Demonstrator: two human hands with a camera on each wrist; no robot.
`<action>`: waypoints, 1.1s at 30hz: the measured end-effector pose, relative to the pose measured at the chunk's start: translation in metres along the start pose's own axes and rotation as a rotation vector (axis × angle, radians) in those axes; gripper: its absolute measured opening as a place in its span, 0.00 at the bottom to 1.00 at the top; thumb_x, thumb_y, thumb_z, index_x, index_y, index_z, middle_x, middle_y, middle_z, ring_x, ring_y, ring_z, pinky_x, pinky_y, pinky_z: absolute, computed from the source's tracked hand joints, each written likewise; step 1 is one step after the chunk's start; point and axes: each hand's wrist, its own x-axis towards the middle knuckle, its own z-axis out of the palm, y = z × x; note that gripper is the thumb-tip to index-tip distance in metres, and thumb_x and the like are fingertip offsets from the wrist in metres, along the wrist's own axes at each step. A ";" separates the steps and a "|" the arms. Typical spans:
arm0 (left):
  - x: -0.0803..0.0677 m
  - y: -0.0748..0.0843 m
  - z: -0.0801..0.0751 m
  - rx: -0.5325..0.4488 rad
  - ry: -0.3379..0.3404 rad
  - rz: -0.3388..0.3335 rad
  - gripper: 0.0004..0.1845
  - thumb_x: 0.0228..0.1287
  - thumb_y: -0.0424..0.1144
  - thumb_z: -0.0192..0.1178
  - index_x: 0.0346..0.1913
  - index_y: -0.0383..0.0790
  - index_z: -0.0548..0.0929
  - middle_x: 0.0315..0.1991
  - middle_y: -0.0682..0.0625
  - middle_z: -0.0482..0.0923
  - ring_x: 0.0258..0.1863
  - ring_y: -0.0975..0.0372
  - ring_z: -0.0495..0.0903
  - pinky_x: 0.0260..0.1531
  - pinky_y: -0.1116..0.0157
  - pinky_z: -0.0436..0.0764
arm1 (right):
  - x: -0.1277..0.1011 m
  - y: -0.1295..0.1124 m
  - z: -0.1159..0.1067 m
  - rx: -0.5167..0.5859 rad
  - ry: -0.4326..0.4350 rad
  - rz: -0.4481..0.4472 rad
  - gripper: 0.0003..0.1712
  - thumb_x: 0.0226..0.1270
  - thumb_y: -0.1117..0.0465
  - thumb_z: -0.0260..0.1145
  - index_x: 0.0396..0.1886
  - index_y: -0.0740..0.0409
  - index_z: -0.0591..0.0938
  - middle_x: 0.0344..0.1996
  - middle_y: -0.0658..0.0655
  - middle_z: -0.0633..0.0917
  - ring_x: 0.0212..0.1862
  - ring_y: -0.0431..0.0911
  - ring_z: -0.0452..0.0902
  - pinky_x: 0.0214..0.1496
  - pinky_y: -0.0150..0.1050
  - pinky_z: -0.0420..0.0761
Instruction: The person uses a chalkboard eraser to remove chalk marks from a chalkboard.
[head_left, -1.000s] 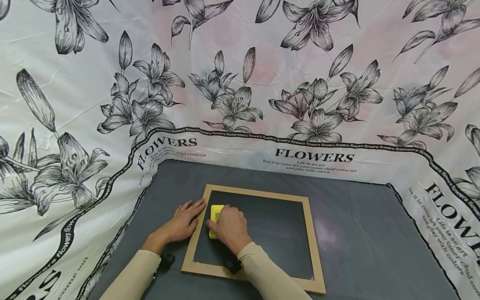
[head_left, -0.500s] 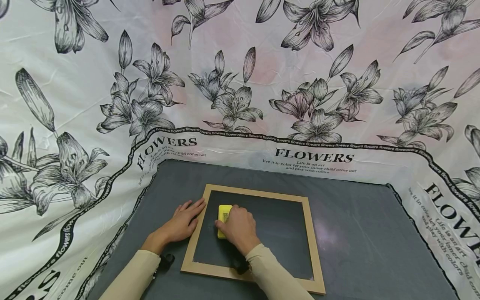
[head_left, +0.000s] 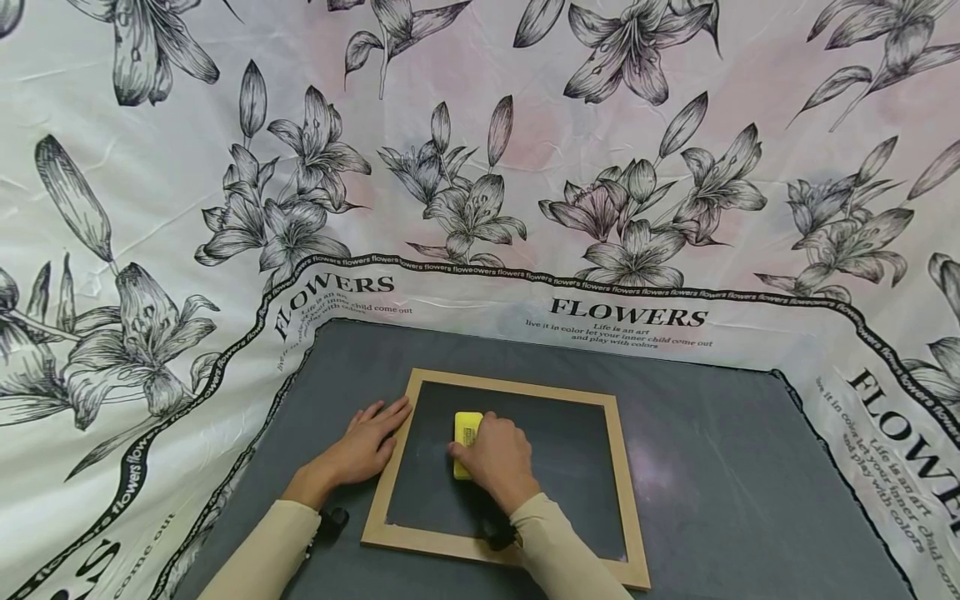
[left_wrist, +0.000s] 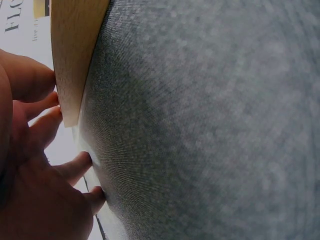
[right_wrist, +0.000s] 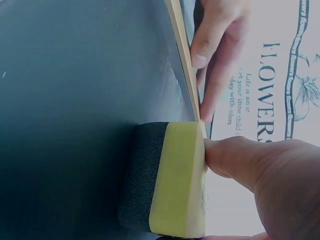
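The right hand (head_left: 497, 454) has its grip closed on a yellow eraser (head_left: 465, 442) (label unreadable) on the framed chalkboard (head_left: 558, 454); the left hand (head_left: 363, 446) rests flat, grip open, against the frame; the backdrop (head_left: 626, 312) reads "FLOWERS"

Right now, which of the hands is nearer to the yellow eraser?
Right. The right hand grips the yellow eraser on the chalkboard; the left hand rests apart, against the wooden frame.

This looks like a staged recording booth rather than a lived-in room. A flower-printed backdrop sheet (head_left: 480, 167) lettered "FLOWERS" walls in a grey felt-covered tabletop (head_left: 720, 467) on three sides.
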 end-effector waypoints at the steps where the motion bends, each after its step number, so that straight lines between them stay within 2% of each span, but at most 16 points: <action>1: 0.000 0.000 0.000 -0.003 0.000 0.000 0.31 0.86 0.33 0.53 0.86 0.36 0.65 0.88 0.41 0.57 0.85 0.30 0.54 0.78 0.23 0.50 | 0.000 0.002 -0.001 -0.002 -0.002 0.004 0.44 0.60 0.33 0.81 0.58 0.66 0.85 0.33 0.59 0.85 0.32 0.52 0.82 0.38 0.50 0.88; 17: 0.000 0.000 0.001 -0.007 -0.003 0.011 0.31 0.86 0.33 0.53 0.86 0.36 0.64 0.88 0.40 0.56 0.85 0.30 0.53 0.79 0.23 0.50 | -0.001 0.031 -0.014 -0.031 -0.018 0.039 0.45 0.59 0.33 0.81 0.59 0.65 0.84 0.35 0.60 0.85 0.34 0.53 0.80 0.38 0.50 0.86; 33: -0.002 0.001 0.000 -0.014 0.005 0.007 0.31 0.85 0.31 0.52 0.86 0.35 0.64 0.88 0.39 0.57 0.85 0.29 0.53 0.78 0.23 0.50 | -0.006 0.068 -0.035 -0.020 -0.018 0.055 0.42 0.60 0.35 0.81 0.56 0.66 0.84 0.32 0.59 0.84 0.31 0.52 0.80 0.31 0.48 0.82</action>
